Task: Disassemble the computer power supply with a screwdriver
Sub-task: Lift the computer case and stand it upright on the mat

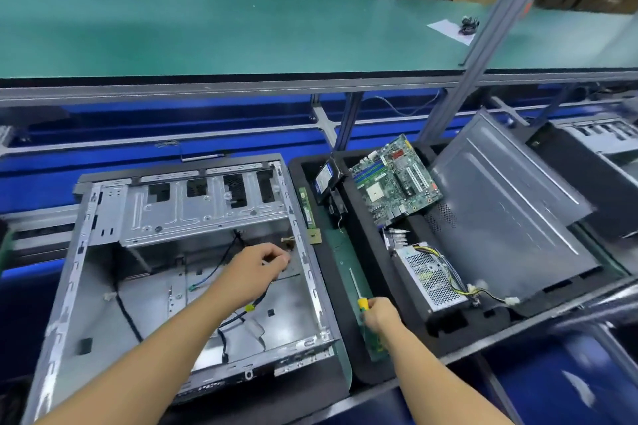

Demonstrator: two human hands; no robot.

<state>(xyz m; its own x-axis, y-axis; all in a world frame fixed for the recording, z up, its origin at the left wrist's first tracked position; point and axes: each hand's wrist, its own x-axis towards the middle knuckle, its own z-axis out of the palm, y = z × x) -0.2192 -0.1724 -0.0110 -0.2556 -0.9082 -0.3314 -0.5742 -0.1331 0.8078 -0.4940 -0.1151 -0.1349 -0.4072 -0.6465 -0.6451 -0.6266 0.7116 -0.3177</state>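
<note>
My right grip [379,314] holds the yellow screwdriver [361,304] at lower middle. My left grip [262,266] curls inside the open case [103,217]; I cannot tell if it holds anything. The power supply [431,281] lies in the black tray [448,324], lower right.

The left hand [257,269] and right hand [379,314], like the forearms [165,348], are bare.

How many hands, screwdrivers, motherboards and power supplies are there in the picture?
Hands: 2 (left hand, right hand)
Screwdriver: 1
Motherboard: 1
Power supply: 1
Total: 5
</note>
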